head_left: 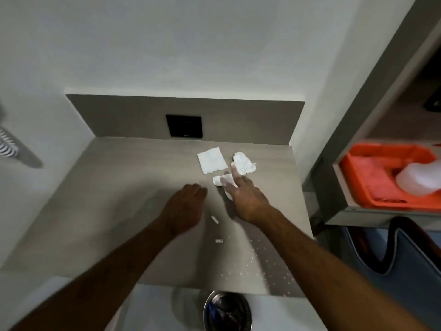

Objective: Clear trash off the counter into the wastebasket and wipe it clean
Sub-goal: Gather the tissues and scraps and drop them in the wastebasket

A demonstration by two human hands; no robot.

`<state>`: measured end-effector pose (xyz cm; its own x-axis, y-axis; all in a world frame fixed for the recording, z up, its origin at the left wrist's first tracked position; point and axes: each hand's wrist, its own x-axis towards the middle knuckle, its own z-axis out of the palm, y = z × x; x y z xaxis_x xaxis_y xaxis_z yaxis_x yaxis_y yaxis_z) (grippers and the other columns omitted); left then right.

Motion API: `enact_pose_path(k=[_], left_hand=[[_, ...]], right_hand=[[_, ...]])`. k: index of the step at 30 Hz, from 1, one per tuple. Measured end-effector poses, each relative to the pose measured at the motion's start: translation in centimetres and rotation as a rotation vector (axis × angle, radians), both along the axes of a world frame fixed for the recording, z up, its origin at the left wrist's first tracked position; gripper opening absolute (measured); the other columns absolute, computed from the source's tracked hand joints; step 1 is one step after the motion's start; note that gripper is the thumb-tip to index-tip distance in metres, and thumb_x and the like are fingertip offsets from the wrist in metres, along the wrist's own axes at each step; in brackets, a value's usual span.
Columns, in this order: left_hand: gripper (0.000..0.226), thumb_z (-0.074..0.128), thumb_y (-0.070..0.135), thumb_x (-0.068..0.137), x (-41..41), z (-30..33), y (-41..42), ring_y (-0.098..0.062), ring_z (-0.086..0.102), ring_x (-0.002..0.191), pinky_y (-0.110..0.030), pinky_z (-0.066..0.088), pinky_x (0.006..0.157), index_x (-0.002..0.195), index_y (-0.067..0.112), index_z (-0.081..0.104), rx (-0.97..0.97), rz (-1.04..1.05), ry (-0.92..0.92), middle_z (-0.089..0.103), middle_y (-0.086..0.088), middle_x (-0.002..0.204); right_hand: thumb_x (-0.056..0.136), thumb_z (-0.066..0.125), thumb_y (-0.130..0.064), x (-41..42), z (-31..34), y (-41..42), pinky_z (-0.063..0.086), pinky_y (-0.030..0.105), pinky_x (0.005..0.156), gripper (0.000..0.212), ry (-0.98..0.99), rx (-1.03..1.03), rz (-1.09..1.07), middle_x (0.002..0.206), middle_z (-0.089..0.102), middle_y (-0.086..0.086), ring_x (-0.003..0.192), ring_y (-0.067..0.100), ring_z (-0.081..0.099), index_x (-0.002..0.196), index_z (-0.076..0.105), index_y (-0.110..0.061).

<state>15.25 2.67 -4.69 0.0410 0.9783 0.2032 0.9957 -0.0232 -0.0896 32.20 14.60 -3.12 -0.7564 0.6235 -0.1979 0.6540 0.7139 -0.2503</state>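
On the grey-brown counter (133, 187) lie a flat white napkin (212, 160), a crumpled white tissue (244, 163) to its right, and a smaller crumpled tissue (219, 180) nearer me. My right hand (243, 197) lies over that smaller tissue with fingers spread, the index finger reaching toward the larger wad. My left hand (186, 206) hovers just left of it, fingers curled under, nothing visible in it. Two small white paper scraps (214, 219) (219, 240) lie between my forearms. The round metal wastebasket (226, 311) stands on the floor below the counter's front edge.
A black square plate (184, 126) sits in the backsplash. To the right, a shelf holds an orange tray (372, 185) with a white spray bottle (420, 180). Small white specks (260, 266) dot the counter's front right. A dark bag (405, 254) is below the shelf.
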Motion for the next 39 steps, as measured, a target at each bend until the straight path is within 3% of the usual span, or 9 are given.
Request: enact_pose_path(k=[2,7,9,11,17,21,31,36,39], left_hand=[[0.039,0.055,0.001,0.081,-1.2,-0.5,2.9,-0.042,0.068,0.083,-0.044,0.062,0.068,0.119,-0.006,0.065,-0.026,0.086,-0.042,0.069,-0.027,0.108],[0.072,0.043,0.0,0.088,-3.9,-1.9,10.7,-0.053,0.031,0.138,-0.055,0.031,0.118,0.155,0.016,0.024,-0.28,0.045,-0.018,0.016,-0.024,0.164],[0.082,0.04,-0.004,0.087,-3.5,-2.1,13.0,-0.058,0.021,0.142,-0.059,0.027,0.119,0.158,0.026,0.01,-0.414,0.046,0.005,-0.003,-0.022,0.166],[0.088,0.038,-0.006,0.089,-2.7,-2.2,14.8,-0.055,0.038,0.131,-0.056,0.04,0.11,0.157,0.036,0.0,-0.508,0.08,-0.017,-0.01,-0.025,0.165],[0.065,0.042,0.015,0.1,0.5,-1.7,18.2,-0.047,0.057,0.11,-0.049,0.051,0.09,0.154,0.041,0.017,-0.44,-0.147,0.14,0.034,-0.025,0.146],[0.038,0.051,0.031,0.1,1.1,-1.3,18.8,-0.044,0.06,0.108,-0.048,0.054,0.091,0.131,0.01,0.057,-0.497,-0.122,0.159,0.052,-0.022,0.127],[0.017,0.066,0.017,0.086,1.5,-0.3,11.8,-0.039,0.065,0.099,-0.039,0.047,0.082,0.092,0.003,0.073,-0.193,0.14,-0.386,0.073,-0.021,0.101],[0.015,0.065,0.018,0.086,7.4,0.5,-1.4,-0.021,0.06,0.08,-0.02,0.036,0.067,0.093,0.007,0.073,0.269,0.198,-0.591,0.072,-0.01,0.088],[0.022,0.056,0.022,0.089,12.3,-1.7,-11.1,-0.013,0.059,0.078,-0.007,0.038,0.072,0.094,0.007,0.071,0.317,0.185,-0.752,0.07,-0.005,0.087]], right_hand=[[0.098,0.045,-0.019,-0.6,-1.6,1.4,0.039,0.053,0.109,0.059,-0.153,0.054,0.102,0.165,0.006,0.015,0.146,0.041,0.019,0.152,0.023,-0.024],[0.095,0.047,-0.013,1.2,-3.7,1.1,0.054,0.036,0.086,0.025,-0.141,0.155,0.019,0.116,0.065,0.013,0.108,0.032,0.059,0.109,0.067,-0.011],[0.09,0.054,-0.011,1.8,-3.5,0.7,0.056,0.033,0.081,0.022,-0.047,0.148,-0.06,0.103,0.074,0.015,0.093,0.033,0.068,0.1,0.074,-0.011],[0.087,0.058,-0.011,2.0,-3.0,0.5,0.055,0.032,0.079,0.024,0.028,0.075,-0.144,0.101,0.076,0.017,0.088,0.035,0.071,0.104,0.075,-0.012],[0.086,0.057,-0.005,1.7,-4.2,1.6,0.043,0.023,0.105,0.062,0.086,-0.12,-0.209,0.137,0.062,-0.011,0.12,0.017,0.064,0.137,0.053,-0.04],[0.085,0.056,0.0,2.3,-4.1,1.5,0.039,0.016,0.105,0.067,0.156,-0.121,-0.201,0.137,0.06,-0.018,0.12,0.012,0.063,0.135,0.054,-0.043],[0.089,0.059,-0.02,5.6,-3.0,-1.6,0.057,0.033,0.081,0.026,0.148,0.032,-0.343,0.102,0.076,0.01,0.089,0.03,0.071,0.111,0.074,-0.02],[0.081,0.067,-0.004,9.9,-2.5,-7.8,0.054,0.023,0.064,0.025,0.583,0.014,-0.565,0.082,0.079,0.001,0.066,0.017,0.07,0.095,0.077,-0.023],[0.076,0.069,-0.004,12.0,-4.5,-15.7,0.051,0.007,0.066,0.034,0.882,-0.043,-0.498,0.094,0.077,-0.013,0.078,0.0,0.071,0.098,0.073,-0.029]])
